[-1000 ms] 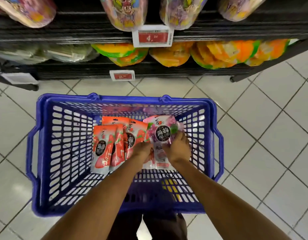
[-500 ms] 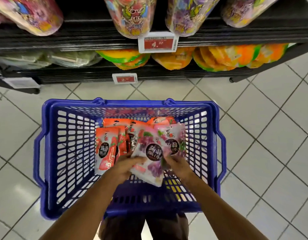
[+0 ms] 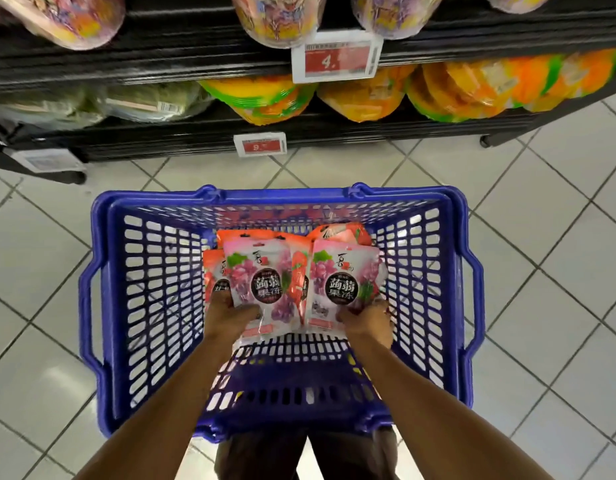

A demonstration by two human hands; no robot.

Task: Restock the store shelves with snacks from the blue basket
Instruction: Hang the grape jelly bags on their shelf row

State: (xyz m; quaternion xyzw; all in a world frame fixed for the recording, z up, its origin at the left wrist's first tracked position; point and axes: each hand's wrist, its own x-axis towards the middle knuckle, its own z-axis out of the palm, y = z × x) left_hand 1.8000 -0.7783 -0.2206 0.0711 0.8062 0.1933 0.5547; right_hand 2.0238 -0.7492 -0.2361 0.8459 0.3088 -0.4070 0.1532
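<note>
Since half a second ago the two pink grape pouches have been pulled apart, one into each hand, and stand upright with their fronts facing up. Seen from the head camera, looking down: a blue basket (image 3: 150, 306) sits on the tiled floor (image 3: 541, 289) in front of dark store shelves (image 3: 195, 60). The left hand (image 3: 230, 315) has its grip closed on the lower edge of the left grape pouch (image 3: 261, 282); the right hand (image 3: 367, 322) has its grip closed on the bottom of the right grape pouch (image 3: 344, 278). Both pouches are inside the basket, held side by side just above a pile of orange-red pouches (image 3: 299, 237) at its far end. Holding them by the bottom, labels up, likely lets the person check them before lifting them to a shelf. Orange bags (image 3: 465, 88) and two red price tags (image 3: 337, 60) line the shelves beyond.
</note>
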